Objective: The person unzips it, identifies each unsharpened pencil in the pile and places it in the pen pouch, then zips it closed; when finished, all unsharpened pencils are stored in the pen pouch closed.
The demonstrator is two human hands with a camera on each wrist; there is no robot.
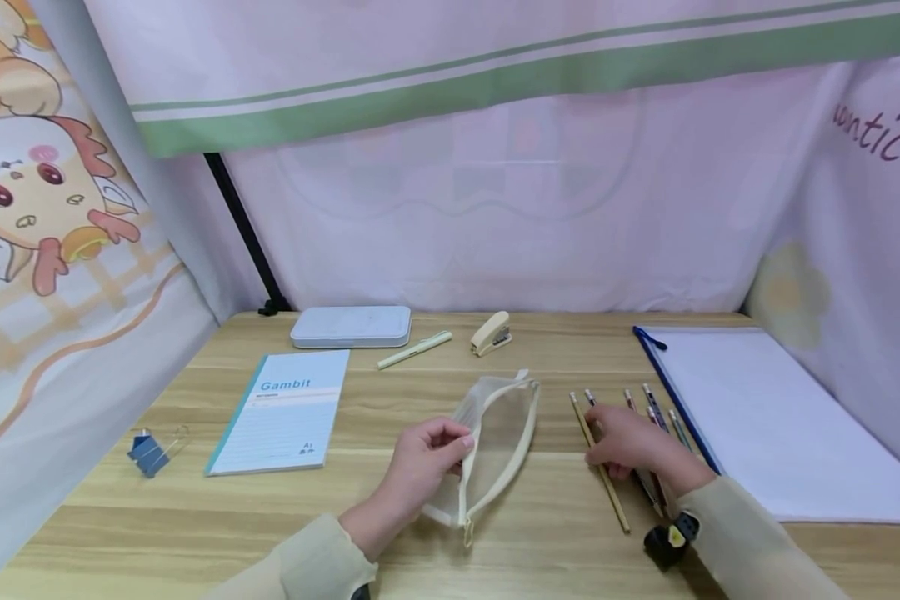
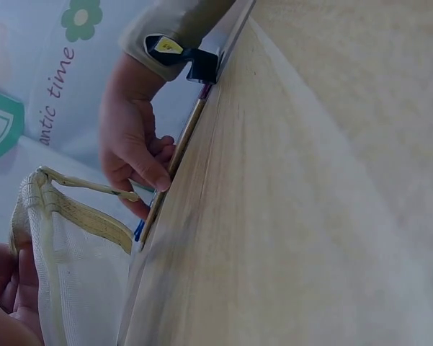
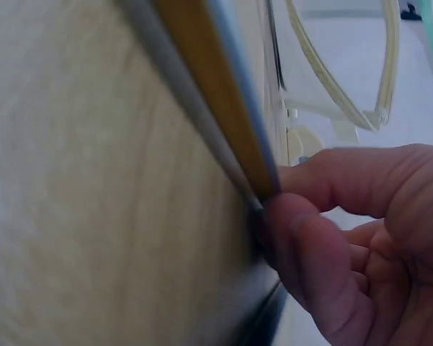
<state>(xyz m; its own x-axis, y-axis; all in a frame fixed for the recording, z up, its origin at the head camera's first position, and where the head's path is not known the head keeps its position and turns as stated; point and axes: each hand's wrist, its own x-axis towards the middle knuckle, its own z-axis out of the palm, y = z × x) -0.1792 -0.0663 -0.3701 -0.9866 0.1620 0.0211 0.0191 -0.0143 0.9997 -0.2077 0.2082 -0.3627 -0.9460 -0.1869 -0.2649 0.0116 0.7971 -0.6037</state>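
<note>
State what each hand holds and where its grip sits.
The left hand grips the mesh pencil pouch at its open rim. The right hand pinches a yellow pencil partway along its shaft.

Right hand (image 2: pixel 133 140) fingertips on yellow pencil (image 2: pixel 174 162) along wooden table (image 2: pixel 310 202), mesh pouch (image 2: pixel 72 274) just beside.

Wooden desk (image 1: pixel 390 533), pale curtain (image 1: pixel 495 217) with green stripe behind, cartoon-print fabric (image 1: pixel 37 208) at left

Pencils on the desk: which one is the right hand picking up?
The yellow pencil, leftmost of the row and nearest the mesh pouch. The right hand pinches it; the darker pencils lie beneath or beyond the hand.
</note>
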